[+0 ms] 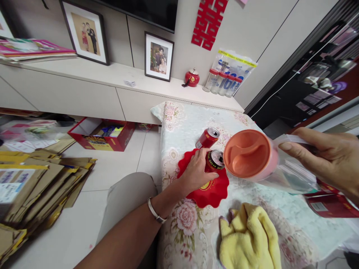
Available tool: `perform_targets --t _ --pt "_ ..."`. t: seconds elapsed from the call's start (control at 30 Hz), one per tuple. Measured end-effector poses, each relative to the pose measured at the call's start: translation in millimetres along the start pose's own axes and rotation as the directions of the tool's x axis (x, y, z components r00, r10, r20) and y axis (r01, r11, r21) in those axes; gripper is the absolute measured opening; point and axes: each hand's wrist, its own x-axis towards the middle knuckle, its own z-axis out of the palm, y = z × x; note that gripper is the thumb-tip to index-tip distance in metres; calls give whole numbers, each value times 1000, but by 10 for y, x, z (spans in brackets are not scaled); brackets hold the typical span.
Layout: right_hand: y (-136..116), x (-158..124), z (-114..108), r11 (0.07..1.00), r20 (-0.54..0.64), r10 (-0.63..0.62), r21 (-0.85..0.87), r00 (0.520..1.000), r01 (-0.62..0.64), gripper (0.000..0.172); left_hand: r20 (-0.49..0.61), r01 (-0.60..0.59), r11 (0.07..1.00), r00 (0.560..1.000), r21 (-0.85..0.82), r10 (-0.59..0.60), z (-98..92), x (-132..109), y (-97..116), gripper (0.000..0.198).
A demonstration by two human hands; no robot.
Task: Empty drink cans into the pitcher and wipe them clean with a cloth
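Pretty bright, even indoor light, soft shadows only. Wide lens bends the cabinet [84, 93] and wall lines hard near the edges. Right hand [328, 160] up close looks a bit soft; glass [316, 74] at right throws reflections.

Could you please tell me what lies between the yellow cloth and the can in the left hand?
In the head view, the red scalloped mat under the can, then a strip of floral tablecloth.

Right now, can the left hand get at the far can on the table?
Probably yes, once it lets go: the left hand grips the near can on the red mat. The far can lies just beyond, nothing between.
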Motion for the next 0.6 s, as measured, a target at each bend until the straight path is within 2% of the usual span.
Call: perform_targets --t 0.1,0.33,0.6 --pt "2 -9 7 999 -4 29 45 1000 -29 41 5 -1 1000 1000 4 1 -1 0 7 67" --pt "8 23 27 997 -33 -13 77 999 16 35 10 0 1000 1000 4 0 -5 9 14 67" --pt "-17 11 16 996 -34 4 94 999 -1 38 5 -4 1000 1000 11 4 0 4 11 67"
